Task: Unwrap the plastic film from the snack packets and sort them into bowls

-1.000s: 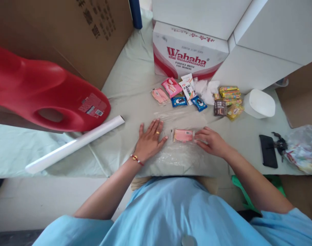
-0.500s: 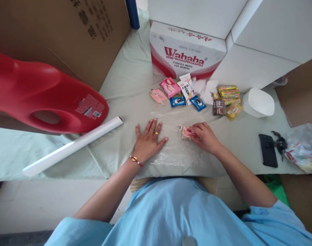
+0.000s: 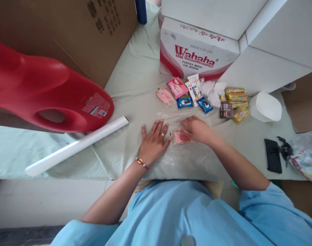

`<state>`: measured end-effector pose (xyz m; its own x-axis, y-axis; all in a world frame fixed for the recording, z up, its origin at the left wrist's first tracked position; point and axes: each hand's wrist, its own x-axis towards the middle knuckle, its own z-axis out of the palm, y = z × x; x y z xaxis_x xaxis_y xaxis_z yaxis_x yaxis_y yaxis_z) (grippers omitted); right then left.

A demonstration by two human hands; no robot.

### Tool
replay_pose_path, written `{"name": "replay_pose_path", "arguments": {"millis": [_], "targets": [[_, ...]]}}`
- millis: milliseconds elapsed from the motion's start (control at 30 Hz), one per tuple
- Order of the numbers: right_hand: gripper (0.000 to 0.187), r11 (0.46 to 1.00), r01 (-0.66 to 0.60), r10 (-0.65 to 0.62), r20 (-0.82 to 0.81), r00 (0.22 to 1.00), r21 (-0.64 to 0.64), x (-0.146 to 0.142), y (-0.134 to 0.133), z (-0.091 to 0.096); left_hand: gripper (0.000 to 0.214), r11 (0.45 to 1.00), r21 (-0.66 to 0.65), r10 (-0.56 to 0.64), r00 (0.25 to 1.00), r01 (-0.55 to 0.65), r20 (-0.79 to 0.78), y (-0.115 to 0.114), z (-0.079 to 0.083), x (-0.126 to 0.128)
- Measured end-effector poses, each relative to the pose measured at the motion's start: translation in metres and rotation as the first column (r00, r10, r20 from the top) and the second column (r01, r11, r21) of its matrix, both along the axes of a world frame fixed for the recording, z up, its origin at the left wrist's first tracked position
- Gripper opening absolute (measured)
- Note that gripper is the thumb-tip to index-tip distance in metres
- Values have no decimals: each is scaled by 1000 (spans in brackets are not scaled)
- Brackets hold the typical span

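Observation:
On a sheet of clear plastic film [image 3: 168,155] my left hand [image 3: 153,143] lies flat, its fingers spread. A small pink snack packet [image 3: 180,137] rests on the film just right of my left thumb. Over the packet's right end hovers my right hand [image 3: 198,130], blurred, with fingers apart and not closed round it. Beyond the film are a pale pink packet [image 3: 165,96], a bright pink wafer packet [image 3: 177,87], two blue packets [image 3: 184,103] and white snack packets [image 3: 194,90].
A white film roll [image 3: 79,145] lies left, beside a red jug [image 3: 55,92] and a large cardboard box [image 3: 76,37]. Behind stands a Wahaba carton [image 3: 197,51]. To the right are yellow packets [image 3: 236,95], a cocoa packet [image 3: 226,110], a white tub [image 3: 266,107], a black phone [image 3: 273,155] and keys [image 3: 285,149].
The pink packet has moved left, close to my left thumb. My right hand has loosened from it and lifted a little. My left hand stays flat; the whole view has shifted slightly.

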<state>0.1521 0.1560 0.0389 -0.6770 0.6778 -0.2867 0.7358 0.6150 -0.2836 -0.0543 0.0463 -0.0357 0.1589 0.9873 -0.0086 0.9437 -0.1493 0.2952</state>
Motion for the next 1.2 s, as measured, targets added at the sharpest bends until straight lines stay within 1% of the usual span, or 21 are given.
{"name": "replay_pose_path", "arguments": {"millis": [67,100,167,233,267,300,367,433,500,600,700,833,933,1033,1100,1167,1200], "targets": [[40,988,105,-107,10,994,116,-28,24,6,65,1000,-2,4,1000,-4,9,0,0,0],[44,974,151,-153,1,988,167,-44,36,6,65,1000,-4,2,1000,-2,13,0,1,0],[53,947,229,-230,-19,973,228,-79,57,-1,65,1000,-9,-3,1000,3,21,0,1,-1],[65,927,284,-287,-25,958,245,-109,73,-13,65,1000,-13,-5,1000,5,27,0,1,-1],[67,921,303,-307,-20,951,244,-120,78,-18,64,1000,-14,-4,1000,5,28,0,2,-2],[66,918,315,-322,-12,947,241,-127,82,-23,64,1000,-14,-3,1000,3,28,0,2,-2],[55,915,329,-339,2,941,232,-129,86,-29,64,1000,-11,1,1000,-1,28,0,1,-2],[47,919,326,-336,8,942,220,-119,86,-29,64,1000,-8,1,1000,0,30,0,1,-2],[47,933,310,-319,23,947,185,-103,84,-27,65,1000,-5,-6,999,6,34,1,1,-3],[54,942,302,-309,25,951,145,-86,80,-25,65,1000,0,-9,999,9,33,1,1,-4],[60,940,308,-310,-6,951,148,-84,77,-27,64,1000,4,-4,1000,4,19,1,0,-4],[47,941,304,-302,-35,953,150,-84,79,-27,65,1000,5,-4,1000,4,-8,0,1,-2],[40,946,294,-278,-125,952,135,-65,76,-18,66,1000,4,-7,1000,7,-15,0,1,-1],[39,966,244,-211,-289,934,83,-30,62,-3,66,1000,1,-1,1000,1,-3,0,0,-1],[35,983,177,-148,-374,915,44,-3,44,5,65,1000,0,4,1000,-4,1,1,-1,-1],[29,995,95,-85,-383,920,8,19,20,7,65,1000,0,4,1000,-4,1,1,-1,-2],[26,998,57,-58,-351,935,-13,27,8,6,65,1000,0,3,1000,-3,0,1,-1,-2]]}}
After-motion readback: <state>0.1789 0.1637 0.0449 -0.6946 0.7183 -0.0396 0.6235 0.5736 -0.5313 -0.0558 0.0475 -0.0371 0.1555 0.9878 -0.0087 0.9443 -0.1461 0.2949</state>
